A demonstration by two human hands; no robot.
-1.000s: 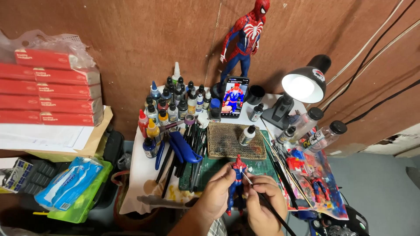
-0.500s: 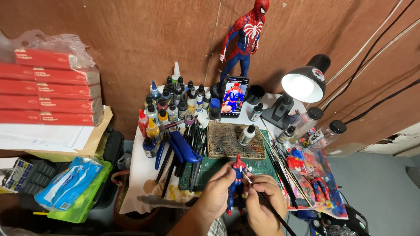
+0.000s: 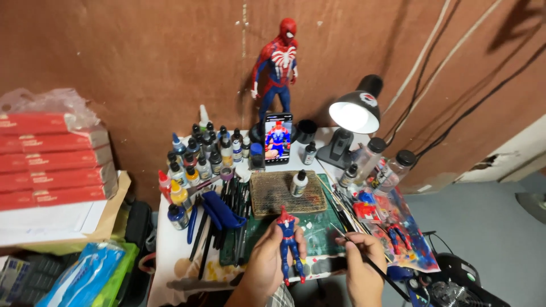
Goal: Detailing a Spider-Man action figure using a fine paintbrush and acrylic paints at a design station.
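Observation:
My left hand [image 3: 267, 260] grips a small red and blue action figure [image 3: 289, 241] by its body, holding it upright over a green cutting mat [image 3: 318, 227]. A thin paintbrush [image 3: 364, 257] is pinched in my right hand [image 3: 359, 262], its tip pointing up and left, a short way to the right of the figure. A brown stained palette pad [image 3: 273, 193] with a white paint bottle [image 3: 298, 183] on it lies just beyond the mat.
Several paint bottles [image 3: 199, 159] crowd the table's back left, with brushes and blue pliers [image 3: 219, 207]. A phone [image 3: 278, 138], a large red and blue figure [image 3: 277, 65], a lit desk lamp [image 3: 355, 111] and two jars [image 3: 392, 165] stand behind. Red boxes [image 3: 51, 159] are stacked on the left.
The brush tip has drawn back to the right, away from the figure. The figure stays in my left hand at the same spot.

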